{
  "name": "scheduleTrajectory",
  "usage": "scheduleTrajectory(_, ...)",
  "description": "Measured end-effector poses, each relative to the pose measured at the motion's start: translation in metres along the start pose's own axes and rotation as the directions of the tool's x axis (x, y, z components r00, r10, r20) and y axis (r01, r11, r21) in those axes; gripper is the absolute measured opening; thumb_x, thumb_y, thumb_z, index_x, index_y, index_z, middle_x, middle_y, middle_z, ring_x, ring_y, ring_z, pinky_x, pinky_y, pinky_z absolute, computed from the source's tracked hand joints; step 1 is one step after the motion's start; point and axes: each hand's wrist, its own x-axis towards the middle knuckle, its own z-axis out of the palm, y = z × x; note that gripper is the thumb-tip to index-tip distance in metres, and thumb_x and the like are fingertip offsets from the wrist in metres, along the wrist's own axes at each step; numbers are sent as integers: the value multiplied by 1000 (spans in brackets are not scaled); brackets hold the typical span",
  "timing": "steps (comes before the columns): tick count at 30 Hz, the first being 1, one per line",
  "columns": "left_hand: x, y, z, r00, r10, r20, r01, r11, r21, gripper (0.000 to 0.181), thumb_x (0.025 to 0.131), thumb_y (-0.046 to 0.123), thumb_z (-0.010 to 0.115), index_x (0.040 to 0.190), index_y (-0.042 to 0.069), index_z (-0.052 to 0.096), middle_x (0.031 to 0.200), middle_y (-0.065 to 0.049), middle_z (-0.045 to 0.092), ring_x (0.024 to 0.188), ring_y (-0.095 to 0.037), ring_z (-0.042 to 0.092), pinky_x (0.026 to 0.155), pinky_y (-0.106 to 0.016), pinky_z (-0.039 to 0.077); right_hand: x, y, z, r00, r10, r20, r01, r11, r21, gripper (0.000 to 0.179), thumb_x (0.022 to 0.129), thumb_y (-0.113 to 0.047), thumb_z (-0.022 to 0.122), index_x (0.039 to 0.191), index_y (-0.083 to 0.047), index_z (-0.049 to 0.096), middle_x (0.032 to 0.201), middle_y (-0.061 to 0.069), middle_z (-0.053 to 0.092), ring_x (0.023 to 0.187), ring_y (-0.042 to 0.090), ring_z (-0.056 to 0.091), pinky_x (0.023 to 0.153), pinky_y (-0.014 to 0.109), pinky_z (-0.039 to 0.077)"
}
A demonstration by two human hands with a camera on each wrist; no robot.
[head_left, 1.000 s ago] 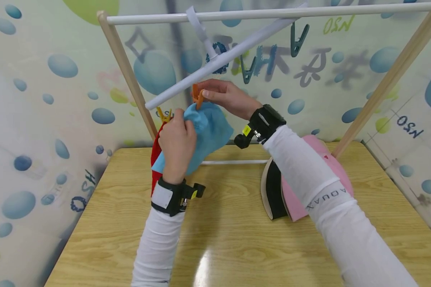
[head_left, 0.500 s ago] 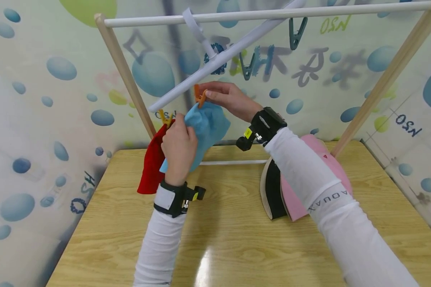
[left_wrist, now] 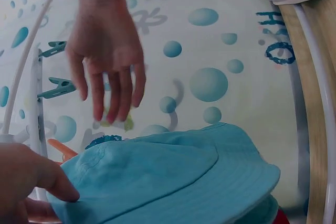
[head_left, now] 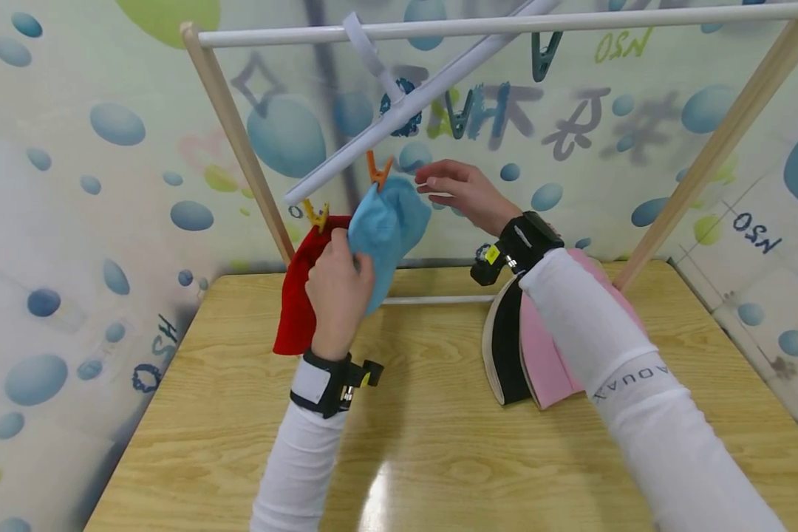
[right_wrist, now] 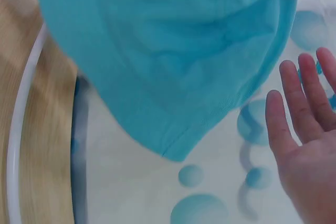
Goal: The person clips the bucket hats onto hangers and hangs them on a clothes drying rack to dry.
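A light blue bucket hat [head_left: 384, 229] hangs by its upper edge from an orange clothespin [head_left: 378, 171] under the slanting white hanger bar [head_left: 399, 112]. My left hand [head_left: 340, 292] pinches the hat's left side, and in the left wrist view my thumb lies on the blue fabric. To the right of the hat, my right hand [head_left: 468, 193] is apart from it and from the clothespin. Its fingers are extended and hold nothing, as the right wrist view shows my right palm [right_wrist: 315, 156]. Behind my left hand, a red cloth item [head_left: 299, 295] hangs from a yellow clothespin [head_left: 316, 216].
Two dark green clothespins, the nearer clothespin [head_left: 459, 117] and the farther clothespin [head_left: 544, 58], hang along the hanger. A wooden rack with a white top rail [head_left: 292, 35] surrounds it. A pink hat [head_left: 552, 355] and a black hat [head_left: 507, 351] lie on the wooden table [head_left: 452, 451].
My right hand has let go of the orange clothespin and moved right, its fingers spreading. My left hand has shifted slightly right and down, still pinching the blue hat. The red item swung slightly.
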Motion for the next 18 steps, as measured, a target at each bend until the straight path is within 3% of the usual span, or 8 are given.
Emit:
scheduleTrajectory(6, -2, -4, -10, 998, 0, -57, -2, 999, -41, 26, 92, 12, 57, 113, -3, 56, 96, -19, 65, 73, -36, 63, 68, -49, 53, -8, 9, -15, 1000, 17, 4, -17, 1000, -19, 30, 101, -5, 44, 128, 8, 49, 133, 21, 46, 123, 31, 46, 106, 39, 33)
scheduleTrajectory(18, -5, 8, -30, 979, 85, -185, -100, 992, -72, 14, 89, 7, 61, 98, -3, 61, 90, -18, 65, 72, -34, 61, 68, -48, 52, -30, 24, -48, 996, 90, 14, -88, 993, -84, 31, 102, -9, 45, 129, 6, 49, 132, 23, 45, 119, 25, 50, 107, 43, 31)
